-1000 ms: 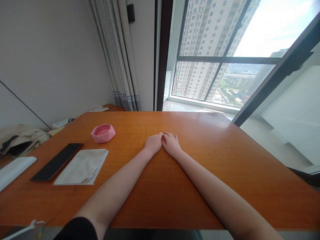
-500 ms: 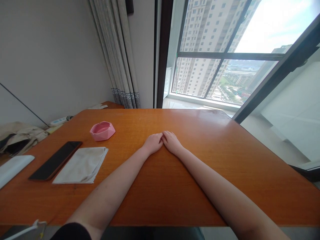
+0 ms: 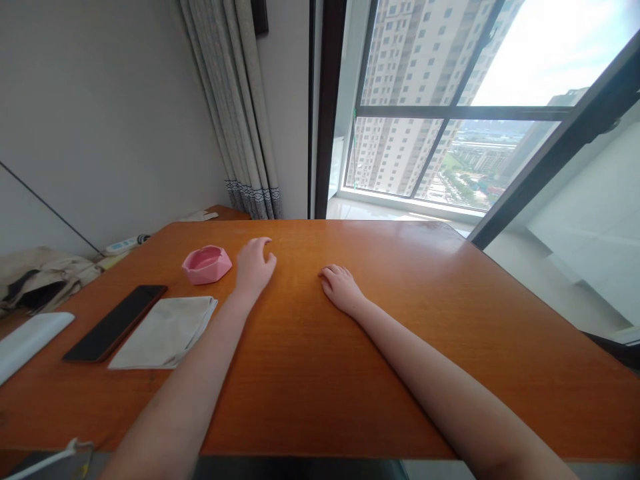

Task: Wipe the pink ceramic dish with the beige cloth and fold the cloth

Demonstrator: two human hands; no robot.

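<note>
My left hand [image 3: 254, 268] is over the wooden table, just right of a pink faceted ashtray [image 3: 207, 265]. Its thumb and fingers are apart and curved, and nothing shows between them; a narrow gap separates it from the ashtray. Near the table's middle, my right hand [image 3: 342, 288] rests palm down with loosely bent fingers and holds nothing visible. Left of my left forearm lies a folded whitish cloth [image 3: 163, 332], its right edge close to the arm. Beside the cloth is a long dark flat object [image 3: 117, 323] with a brown edge.
The wooden table [image 3: 400, 380] fills the foreground. A white object [image 3: 33, 340] lies at its left edge, with a beige fabric bundle [image 3: 47, 273] and a power strip [image 3: 123, 245] beyond. A grey curtain [image 3: 240, 113] hangs behind, left of the large window [image 3: 450, 112].
My left hand has left my right hand's fingertips, moving left and forward to beside the ashtray, with its thumb spread. My right hand has stayed almost in place.
</note>
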